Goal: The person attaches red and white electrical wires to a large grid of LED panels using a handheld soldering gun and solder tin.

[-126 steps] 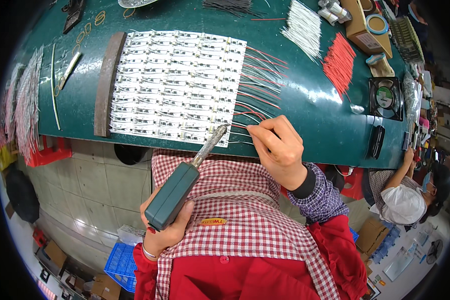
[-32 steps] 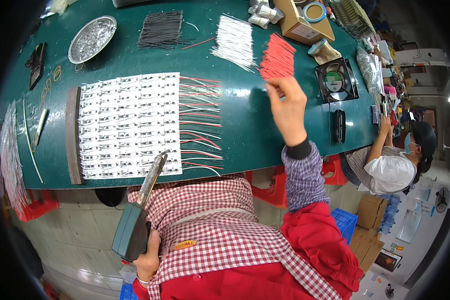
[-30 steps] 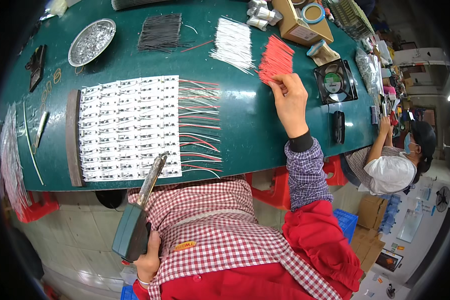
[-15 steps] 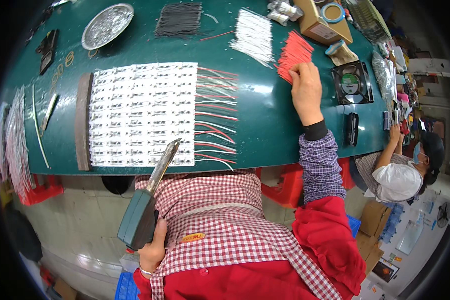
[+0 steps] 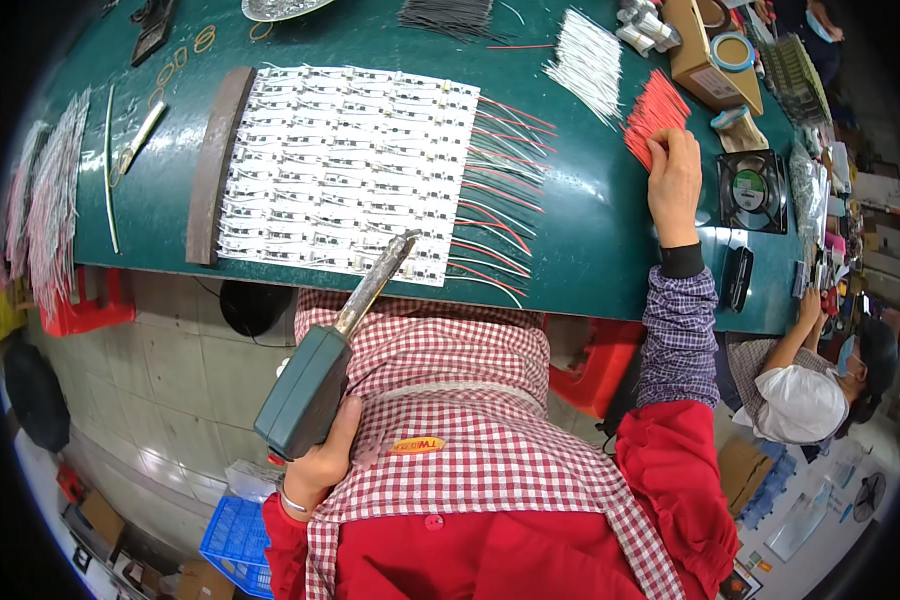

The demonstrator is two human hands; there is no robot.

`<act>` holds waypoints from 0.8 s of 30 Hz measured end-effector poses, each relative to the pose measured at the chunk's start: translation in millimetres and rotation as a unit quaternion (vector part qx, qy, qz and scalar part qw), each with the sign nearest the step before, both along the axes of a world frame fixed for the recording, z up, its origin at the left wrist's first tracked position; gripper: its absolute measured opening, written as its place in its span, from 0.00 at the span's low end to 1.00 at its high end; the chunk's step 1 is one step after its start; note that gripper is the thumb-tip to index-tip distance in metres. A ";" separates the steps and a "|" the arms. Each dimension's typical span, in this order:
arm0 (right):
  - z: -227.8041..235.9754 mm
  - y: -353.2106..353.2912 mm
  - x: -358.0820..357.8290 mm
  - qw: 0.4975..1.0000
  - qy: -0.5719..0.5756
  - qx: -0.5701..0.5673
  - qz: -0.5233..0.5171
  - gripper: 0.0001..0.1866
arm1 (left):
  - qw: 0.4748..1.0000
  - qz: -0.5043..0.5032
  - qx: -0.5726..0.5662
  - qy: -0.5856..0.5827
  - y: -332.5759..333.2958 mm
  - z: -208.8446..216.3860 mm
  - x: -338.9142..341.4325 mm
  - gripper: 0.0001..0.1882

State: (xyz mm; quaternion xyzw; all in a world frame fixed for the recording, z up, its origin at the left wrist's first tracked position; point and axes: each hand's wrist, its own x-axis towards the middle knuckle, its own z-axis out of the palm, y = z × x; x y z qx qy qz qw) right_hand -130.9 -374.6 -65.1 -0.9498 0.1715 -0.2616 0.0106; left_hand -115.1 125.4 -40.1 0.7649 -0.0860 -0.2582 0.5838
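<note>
My left hand point(image 5: 322, 460) grips the dark green handle of a soldering gun point(image 5: 304, 392) in front of my apron. Its long metal barrel points up and to the right, its tip over the lower right part of a white circuit board panel point(image 5: 345, 170). Small dark components and white wires cover that panel in rows. Red and white wires point(image 5: 505, 190) stick out from its right edge. My right hand point(image 5: 678, 180) reaches to a bundle of cut red wires point(image 5: 658, 108). Thumb and forefinger are pinched at the bundle's near end; how many wires they hold is hidden.
A brown bar point(image 5: 216, 170) lies along the panel's left edge. White wires point(image 5: 585, 65) and black wires point(image 5: 448, 16) lie at the back. A cooling fan point(image 5: 752, 192), a cardboard box point(image 5: 705, 60) and a black object point(image 5: 737, 278) sit right. A co-worker point(image 5: 805, 385) sits far right.
The whole view has shifted, so the table things appear farther right and higher. Against the panel and the red bundle, the soldering gun and my right hand stay at nearly the same places.
</note>
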 end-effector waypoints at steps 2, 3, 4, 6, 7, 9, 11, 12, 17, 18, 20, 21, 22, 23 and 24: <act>-0.1 -0.9 -0.7 1.000 -0.016 -0.014 -0.005 0.05 | 1.000 0.004 -0.001 0.000 -1.3 2.2 0.2 0.20; 0.0 -1.1 -1.4 0.999 -0.033 -0.027 -0.012 0.04 | 1.000 0.005 -0.001 0.000 -1.9 2.1 -0.2 0.20; 1.9 0.3 -1.1 0.999 -0.033 -0.026 -0.010 0.04 | 1.000 0.010 -0.006 -0.001 -2.0 2.4 -0.6 0.21; 11.1 4.8 -0.8 0.990 -0.091 -0.108 -0.030 0.04 | 1.000 0.016 -0.009 -0.003 -2.0 2.9 -1.0 0.21; 15.0 8.7 -2.2 0.988 -0.107 -0.108 -0.040 0.05 | 1.000 0.019 -0.013 -0.005 -2.3 2.4 -1.0 0.21; 20.0 15.6 -2.2 0.986 -0.119 -0.117 -0.016 0.06 | 1.000 0.022 -0.017 -0.007 -1.7 1.8 -1.7 0.21; 24.6 29.8 -1.3 0.983 -0.132 -0.124 0.010 0.07 | 1.000 0.008 -0.015 -0.007 -0.3 1.8 -2.0 0.21; 27.2 45.0 -1.7 0.989 -0.131 -0.058 0.018 0.08 | 1.000 0.010 -0.012 -0.008 -0.6 3.4 -2.3 0.21; 51.2 162.2 -5.5 0.950 -0.056 0.254 0.174 0.09 | 0.999 0.015 -0.025 0.015 4.6 5.7 -8.4 0.21; 48.4 179.3 -7.9 0.934 -0.047 0.302 0.187 0.07 | 0.999 0.013 -0.026 0.016 5.6 6.5 -10.0 0.21; 39.2 202.3 -10.9 0.903 -0.029 0.369 0.219 0.06 | 0.999 0.009 -0.041 0.021 8.6 8.2 -13.2 0.21; 36.8 210.6 -14.8 0.895 0.007 0.404 0.191 0.06 | 0.999 0.009 -0.039 0.020 8.3 10.8 -14.2 0.21; 34.2 216.4 -17.6 0.884 0.043 0.436 0.163 0.05 | 0.999 0.019 -0.033 0.034 7.2 14.3 -15.9 0.20; 28.4 219.0 -18.4 0.884 0.044 0.435 0.164 0.05 | 0.998 0.028 -0.026 0.049 6.9 15.8 -17.0 0.19; 22.0 221.1 -19.9 0.892 0.033 0.415 0.175 0.05 | 0.998 0.029 -0.027 0.049 8.9 11.6 -18.0 0.19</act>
